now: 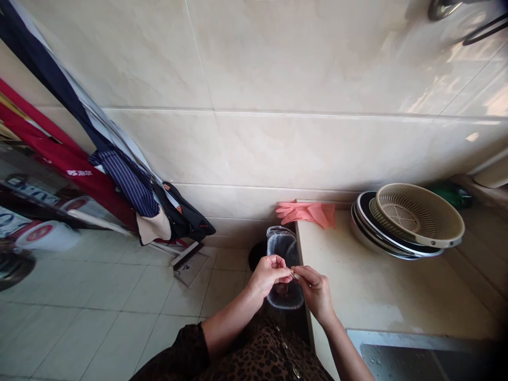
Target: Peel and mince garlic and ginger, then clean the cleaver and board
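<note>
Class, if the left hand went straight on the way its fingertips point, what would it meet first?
Most likely the right hand: its fingertips face those of the left hand, at the small pale piece both seem to pinch. Exact depth is unclear.

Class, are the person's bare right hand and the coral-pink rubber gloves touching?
Apart. The head view shows a strip of flat, cream countertop between the right hand and the coral-pink rubber gloves, which lie at its far corner.

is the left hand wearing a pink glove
No, the left hand is bare and pink gloves lie across the edge of the counter.
</note>
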`<action>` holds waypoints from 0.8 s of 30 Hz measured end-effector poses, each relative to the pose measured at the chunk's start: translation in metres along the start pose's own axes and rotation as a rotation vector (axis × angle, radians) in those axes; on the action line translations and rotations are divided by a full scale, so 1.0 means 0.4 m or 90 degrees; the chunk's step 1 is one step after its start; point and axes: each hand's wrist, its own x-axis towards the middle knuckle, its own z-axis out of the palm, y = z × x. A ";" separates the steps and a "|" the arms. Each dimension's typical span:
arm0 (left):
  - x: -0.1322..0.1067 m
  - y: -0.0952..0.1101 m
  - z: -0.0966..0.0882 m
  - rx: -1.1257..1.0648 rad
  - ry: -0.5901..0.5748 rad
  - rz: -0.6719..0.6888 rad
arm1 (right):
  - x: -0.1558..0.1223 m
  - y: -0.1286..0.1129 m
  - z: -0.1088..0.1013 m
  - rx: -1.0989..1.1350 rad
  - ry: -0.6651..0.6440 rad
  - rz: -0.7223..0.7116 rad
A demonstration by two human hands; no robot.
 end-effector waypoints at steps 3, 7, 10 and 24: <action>0.000 0.001 -0.006 0.005 -0.011 0.005 | 0.001 -0.005 -0.001 0.015 -0.008 0.014; 0.005 -0.008 -0.007 0.008 0.000 0.017 | 0.000 -0.019 0.006 0.005 -0.040 0.002; 0.007 -0.010 0.000 -0.005 0.022 0.043 | 0.001 -0.025 0.013 -0.007 -0.045 0.002; 0.026 -0.035 0.011 0.071 0.023 0.033 | 0.001 -0.013 0.045 0.317 0.052 0.224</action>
